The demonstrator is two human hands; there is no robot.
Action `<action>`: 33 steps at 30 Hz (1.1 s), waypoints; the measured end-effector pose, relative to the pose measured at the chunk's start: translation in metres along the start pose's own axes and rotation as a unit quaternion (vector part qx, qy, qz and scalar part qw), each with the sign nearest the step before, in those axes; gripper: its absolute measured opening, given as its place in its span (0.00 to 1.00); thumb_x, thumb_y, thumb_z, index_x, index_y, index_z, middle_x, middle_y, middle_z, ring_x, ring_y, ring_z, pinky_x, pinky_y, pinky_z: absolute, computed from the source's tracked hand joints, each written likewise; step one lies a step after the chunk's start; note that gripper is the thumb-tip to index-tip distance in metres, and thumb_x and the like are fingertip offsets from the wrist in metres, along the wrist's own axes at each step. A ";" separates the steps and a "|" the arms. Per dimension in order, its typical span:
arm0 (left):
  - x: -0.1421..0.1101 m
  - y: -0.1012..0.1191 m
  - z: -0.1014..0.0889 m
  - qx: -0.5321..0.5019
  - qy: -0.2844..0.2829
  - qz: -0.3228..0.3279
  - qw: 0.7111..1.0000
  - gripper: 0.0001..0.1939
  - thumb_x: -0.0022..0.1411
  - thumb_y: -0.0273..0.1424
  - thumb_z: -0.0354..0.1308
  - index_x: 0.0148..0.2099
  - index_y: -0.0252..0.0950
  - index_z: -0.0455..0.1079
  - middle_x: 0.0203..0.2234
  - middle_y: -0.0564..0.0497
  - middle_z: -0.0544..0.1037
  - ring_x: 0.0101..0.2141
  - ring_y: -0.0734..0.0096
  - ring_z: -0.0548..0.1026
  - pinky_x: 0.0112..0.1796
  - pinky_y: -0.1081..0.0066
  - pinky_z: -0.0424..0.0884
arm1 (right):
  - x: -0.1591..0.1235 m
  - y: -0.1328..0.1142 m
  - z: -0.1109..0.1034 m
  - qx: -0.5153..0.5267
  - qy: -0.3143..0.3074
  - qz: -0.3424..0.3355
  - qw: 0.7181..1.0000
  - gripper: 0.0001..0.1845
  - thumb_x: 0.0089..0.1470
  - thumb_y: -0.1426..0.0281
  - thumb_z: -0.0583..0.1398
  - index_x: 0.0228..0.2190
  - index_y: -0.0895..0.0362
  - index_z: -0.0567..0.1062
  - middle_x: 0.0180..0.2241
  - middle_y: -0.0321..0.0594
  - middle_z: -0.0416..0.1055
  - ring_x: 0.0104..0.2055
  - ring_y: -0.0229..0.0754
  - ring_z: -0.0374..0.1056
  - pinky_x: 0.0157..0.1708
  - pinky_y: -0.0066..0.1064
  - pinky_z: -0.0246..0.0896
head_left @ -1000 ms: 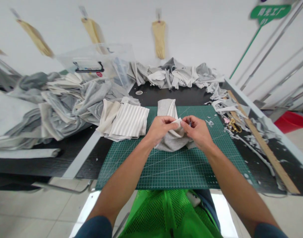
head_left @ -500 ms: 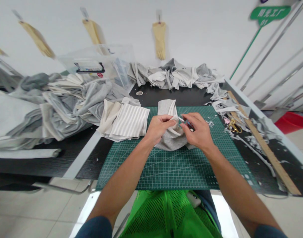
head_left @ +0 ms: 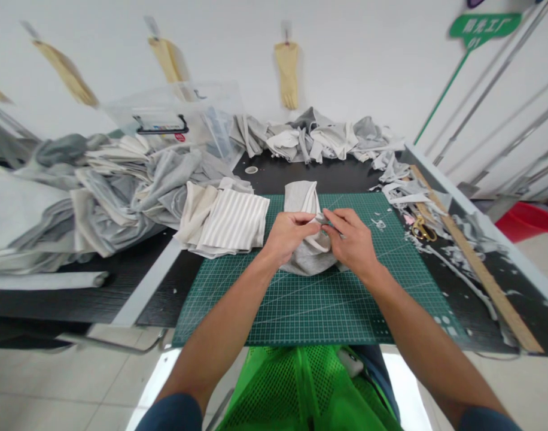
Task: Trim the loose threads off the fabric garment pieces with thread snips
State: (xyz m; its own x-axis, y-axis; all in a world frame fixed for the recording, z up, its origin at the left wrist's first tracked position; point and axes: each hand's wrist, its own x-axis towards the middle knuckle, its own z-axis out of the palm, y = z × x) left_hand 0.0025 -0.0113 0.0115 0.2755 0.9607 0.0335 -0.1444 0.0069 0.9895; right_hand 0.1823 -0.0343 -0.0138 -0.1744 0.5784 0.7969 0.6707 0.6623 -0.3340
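While its far end lies flat on the green mat, a piece of soft gray cloth is bunched up near the mat's middle, its pale edge raised between 2 bare hands. The left hand pinches that edge between thumb and forefinger. The right hand meets it from the other side, thumb and forefinger closed on the same edge, just beside the left fingertips; whether its curled palm hides anything, I cannot tell. Right of the hands, white thread bits lie on the mat. To the left, a striped stack of folded fabric overlaps the mat's corner, and beyond it a large gray and cream heap spreads over the black table. A clear box with a dark handle stands behind the heap. Past the mat's far edge is a small white ring, then a row of crumpled scraps along the wall. On the right side of the table, gold-handled scissors rest near a long wooden ruler among more trimmings. Farther right, a red bucket is on the floor. On the white wall hang 4 yellow gloves, the leftmost cut off by the view's edge. Nearest the viewer is the person's green mesh vest.
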 end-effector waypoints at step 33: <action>-0.003 -0.002 0.002 0.083 0.014 0.040 0.996 0.09 0.54 0.30 0.68 0.38 0.36 0.85 0.31 0.49 0.85 0.31 0.70 0.76 0.36 0.69 0.70 | 0.001 -0.007 -0.004 0.012 -0.007 0.028 1.000 0.17 0.64 0.70 0.59 0.52 0.53 0.79 0.43 0.47 0.76 0.45 0.48 0.73 0.45 0.43 0.74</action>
State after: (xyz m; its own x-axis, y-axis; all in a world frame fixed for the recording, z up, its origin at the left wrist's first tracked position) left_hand 0.0038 -0.0149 0.0102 0.2434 0.9636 0.1108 -0.0051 -0.1130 0.9936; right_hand 0.1803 -0.0404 -0.0081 -0.1474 0.6222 0.7689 0.6624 0.6394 -0.3904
